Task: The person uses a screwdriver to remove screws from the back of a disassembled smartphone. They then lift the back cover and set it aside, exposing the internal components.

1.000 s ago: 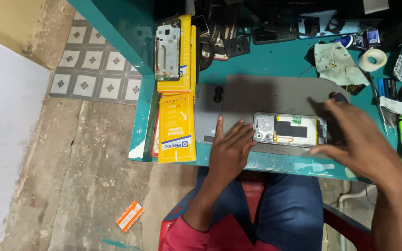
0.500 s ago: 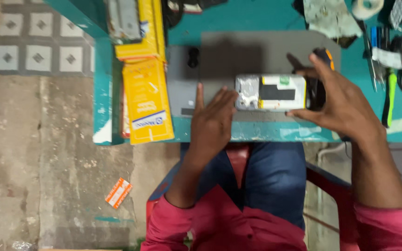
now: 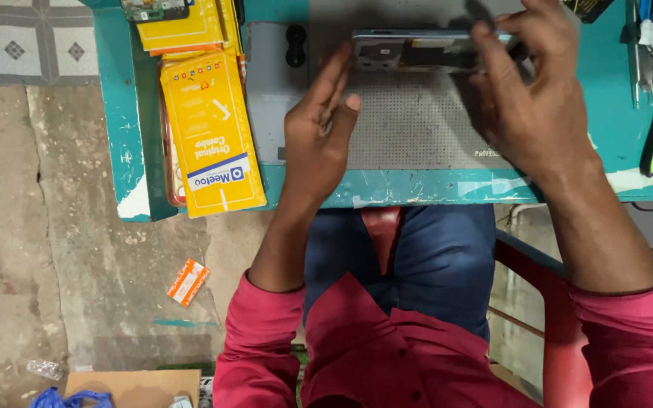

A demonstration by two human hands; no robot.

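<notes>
At the top centre of the frame we pinch the opened phone point(image 3: 425, 51) with our right hand point(image 3: 527, 106) fingers, our left hand point(image 3: 319, 132) fingers pressed together alongside, and should keep it steady over the grey mat point(image 3: 410, 128) on the bench point(image 3: 126, 151).

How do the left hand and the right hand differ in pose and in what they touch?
The left hand lies on the grey mat, fingers stretched toward the opened phone. The right hand is curled and grips the phone's right end, holding it tilted on edge. Both wrists come out of red sleeves.
</notes>
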